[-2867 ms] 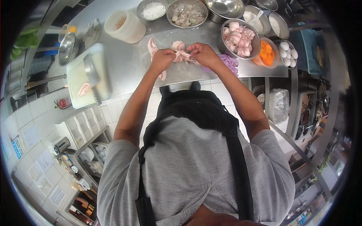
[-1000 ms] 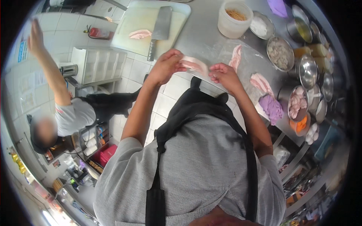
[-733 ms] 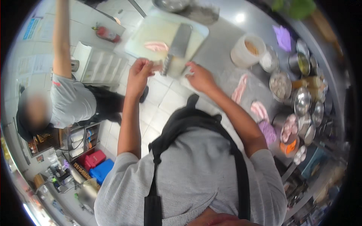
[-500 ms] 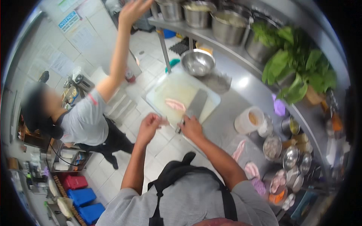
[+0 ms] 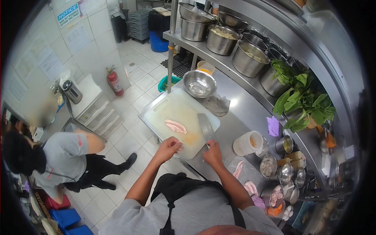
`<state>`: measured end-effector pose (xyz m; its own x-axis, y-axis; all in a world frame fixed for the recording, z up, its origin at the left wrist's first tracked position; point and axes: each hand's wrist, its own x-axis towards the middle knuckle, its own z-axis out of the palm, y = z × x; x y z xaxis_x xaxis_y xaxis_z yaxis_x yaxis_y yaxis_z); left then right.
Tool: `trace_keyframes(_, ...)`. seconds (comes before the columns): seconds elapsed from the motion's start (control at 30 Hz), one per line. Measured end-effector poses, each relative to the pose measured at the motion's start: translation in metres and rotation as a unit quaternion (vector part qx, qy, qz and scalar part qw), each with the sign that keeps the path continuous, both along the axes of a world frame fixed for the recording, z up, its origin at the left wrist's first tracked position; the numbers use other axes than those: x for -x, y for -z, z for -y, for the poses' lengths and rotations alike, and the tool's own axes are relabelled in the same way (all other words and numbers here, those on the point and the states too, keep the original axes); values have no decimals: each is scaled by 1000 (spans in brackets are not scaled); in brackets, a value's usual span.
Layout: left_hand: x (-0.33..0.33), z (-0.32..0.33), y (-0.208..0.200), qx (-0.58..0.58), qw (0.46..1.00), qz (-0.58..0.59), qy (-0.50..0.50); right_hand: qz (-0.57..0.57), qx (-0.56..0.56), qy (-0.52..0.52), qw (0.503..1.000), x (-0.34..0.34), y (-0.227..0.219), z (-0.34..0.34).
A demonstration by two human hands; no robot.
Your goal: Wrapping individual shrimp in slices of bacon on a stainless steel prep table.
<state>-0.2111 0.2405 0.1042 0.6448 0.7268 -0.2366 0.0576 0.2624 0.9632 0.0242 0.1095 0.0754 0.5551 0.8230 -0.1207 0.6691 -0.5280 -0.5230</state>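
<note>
My right hand (image 5: 213, 153) grips the handle of a cleaver (image 5: 205, 124). Its broad blade points away from me over the right part of a white cutting board (image 5: 158, 111). My left hand (image 5: 169, 149) is pinched closed at the board's near edge. Whatever sits between its fingertips is too small to name. A pale pink strip of raw meat (image 5: 176, 126) lies on the board, beyond my left hand and apart from the blade. Closer to me, the board's surface has a yellowish wet stain.
Beyond the board sit a steel bowl (image 5: 199, 84) and grey cloth (image 5: 216, 105). At right are a white plastic tub (image 5: 248, 143), more meat strips (image 5: 237, 169) and small bowls. A shelf (image 5: 219, 55) carries pots and leafy greens (image 5: 309, 102). Another person (image 5: 64, 156) stands at left.
The other person's raised arm has come down, and that person now stands further left and nearer. The cleaver's blade has swung leftward at its tip. My left hand stays pinched. The whole view has shifted.
</note>
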Motion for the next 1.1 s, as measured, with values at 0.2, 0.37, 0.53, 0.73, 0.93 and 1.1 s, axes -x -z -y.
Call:
trace_keyframes(0.2,-80,-17,17,51,993,101,21,-40,-93,34,994,-40,-26,41)
trace_keyframes(0.37,-77,-60,133,-342,906,-250,-7,-30,-97,24,994,-19,-66,52)
trace_keyframes(0.53,-60,-51,77,-60,986,-155,-31,-119,-84,29,989,2,-51,61)
trace_keyframes(0.73,-47,-40,78,-9,992,-124,-35,-79,-168,1,983,27,-76,59)
trace_keyframes(0.93,-45,-36,75,-37,990,-132,-36,-86,-172,21,981,34,-56,78)
trace_keyframes(1.1,-35,-34,81,-71,988,-125,-58,-122,-24,12,992,15,-28,71)
